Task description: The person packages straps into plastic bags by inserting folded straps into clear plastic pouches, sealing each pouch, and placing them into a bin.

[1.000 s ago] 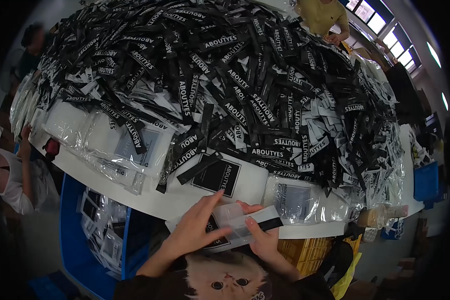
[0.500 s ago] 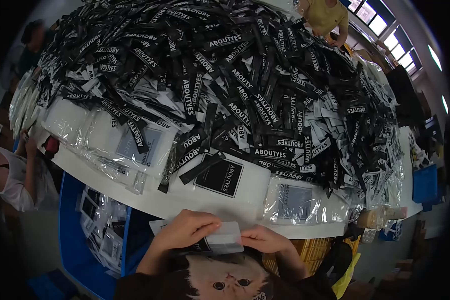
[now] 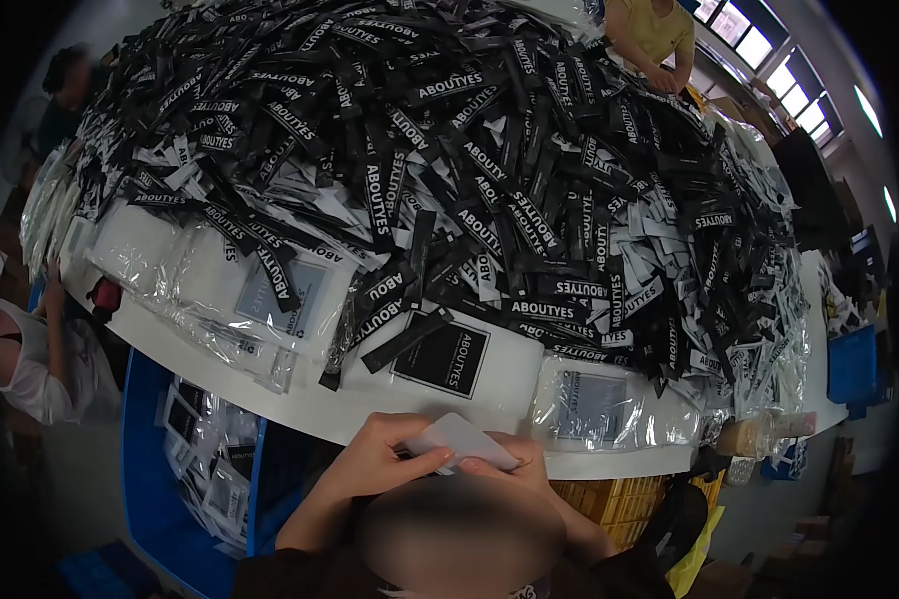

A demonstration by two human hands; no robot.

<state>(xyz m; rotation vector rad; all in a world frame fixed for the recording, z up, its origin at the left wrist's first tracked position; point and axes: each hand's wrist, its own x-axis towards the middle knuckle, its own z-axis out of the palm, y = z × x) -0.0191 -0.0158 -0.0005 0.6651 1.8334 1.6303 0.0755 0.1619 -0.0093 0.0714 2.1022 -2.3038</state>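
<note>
My left hand (image 3: 375, 457) and my right hand (image 3: 521, 467) grip a whitish frosted plastic bag (image 3: 464, 439) between them, close to my chest, with thumbs pressed on its near side. Just beyond it, on the white table (image 3: 310, 399), lies a stack of frosted bags (image 3: 514, 364) whose top one bears a black ABOUTYES panel. A slim black packet (image 3: 410, 339) rests across that stack. Behind it rises a large heap of black and silver ABOUTYES packets (image 3: 449, 180). What the held bag contains is hidden.
Clear-wrapped bundles lie left (image 3: 280, 295) and right (image 3: 614, 404) of the stack. A blue bin (image 3: 140, 469) with filled bags stands below left, a yellow crate (image 3: 614, 504) below right. One co-worker (image 3: 649, 35) is far right; another person (image 3: 35, 359) is at left.
The bag has tilted and risen slightly, now showing a plain whitish face; its dark print is out of sight. My right hand has moved up and closer to my left hand.
</note>
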